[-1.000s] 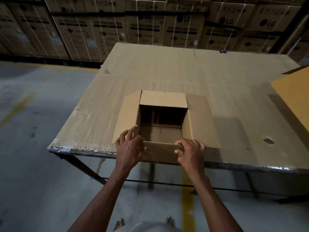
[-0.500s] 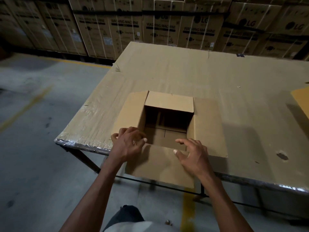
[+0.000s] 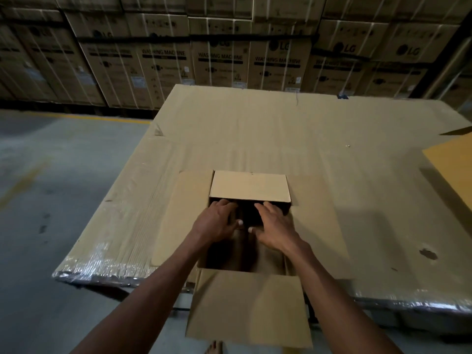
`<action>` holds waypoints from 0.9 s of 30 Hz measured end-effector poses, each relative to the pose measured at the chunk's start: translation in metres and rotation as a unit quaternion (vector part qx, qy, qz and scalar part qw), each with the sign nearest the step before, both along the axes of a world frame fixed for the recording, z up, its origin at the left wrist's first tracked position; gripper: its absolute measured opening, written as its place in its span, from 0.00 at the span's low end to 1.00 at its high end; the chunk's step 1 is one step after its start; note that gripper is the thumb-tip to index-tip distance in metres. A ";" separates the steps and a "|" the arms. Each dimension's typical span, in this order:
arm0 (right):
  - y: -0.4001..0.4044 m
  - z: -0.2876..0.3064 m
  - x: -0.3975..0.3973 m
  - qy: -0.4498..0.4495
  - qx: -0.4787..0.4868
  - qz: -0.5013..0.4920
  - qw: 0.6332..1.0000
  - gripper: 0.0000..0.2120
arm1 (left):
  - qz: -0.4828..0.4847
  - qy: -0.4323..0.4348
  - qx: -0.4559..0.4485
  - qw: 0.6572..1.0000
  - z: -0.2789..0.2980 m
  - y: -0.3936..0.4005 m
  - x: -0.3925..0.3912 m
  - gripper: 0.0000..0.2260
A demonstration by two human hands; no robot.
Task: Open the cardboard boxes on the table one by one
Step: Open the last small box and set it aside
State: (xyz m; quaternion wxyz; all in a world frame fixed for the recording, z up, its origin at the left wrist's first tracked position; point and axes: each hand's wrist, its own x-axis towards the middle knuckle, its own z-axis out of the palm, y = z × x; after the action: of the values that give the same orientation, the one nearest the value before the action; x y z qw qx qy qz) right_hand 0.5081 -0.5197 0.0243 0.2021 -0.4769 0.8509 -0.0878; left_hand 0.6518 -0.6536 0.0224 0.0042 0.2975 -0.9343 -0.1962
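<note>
At the table's (image 3: 255,129) near edge, at 6 o'clock, a box (image 3: 249,310) is seen with its near flap folded out over the edge and its side flaps spread flat at 9 and 3 o'clock. Both hands are reached into the opening: the left hand (image 3: 217,224) and the right hand (image 3: 274,229) are held side by side, fingers extended, nothing gripped. Just beyond them, at 12 o'clock, the far flap is tilted over the opening. Stacked cartons (image 3: 219,60) are seen farthest back.

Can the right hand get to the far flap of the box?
Probably yes. The right hand is already inside the open box, its fingers close under the far flap, with nothing between them.
</note>
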 end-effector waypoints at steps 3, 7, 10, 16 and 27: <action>-0.006 0.003 -0.001 0.025 -0.059 -0.050 0.997 0.37 | 0.020 0.057 -0.054 0.997 0.002 -0.005 -0.007 0.31; -0.024 0.012 -0.007 0.041 -0.122 -0.117 0.985 0.37 | 0.047 0.109 -0.089 0.989 0.017 -0.023 -0.021 0.32; -0.044 0.016 -0.019 0.059 -0.147 -0.130 0.979 0.39 | 0.034 0.124 -0.078 0.989 0.025 -0.042 -0.034 0.32; -0.081 0.007 -0.045 0.068 -0.082 -0.127 0.986 0.41 | 0.003 0.032 -0.043 0.999 0.006 -0.077 -0.061 0.39; -0.107 -0.019 -0.067 0.116 -0.048 -0.099 0.987 0.27 | 0.011 -0.032 -0.067 0.997 -0.019 -0.094 -0.081 0.32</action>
State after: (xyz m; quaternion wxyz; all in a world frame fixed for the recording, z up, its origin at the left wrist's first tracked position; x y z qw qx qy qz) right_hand 0.4413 -0.6269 0.0057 0.0690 -0.4065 0.9064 -0.0920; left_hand 0.5705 -0.7478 0.0038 -0.0035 0.3132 -0.9417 -0.1232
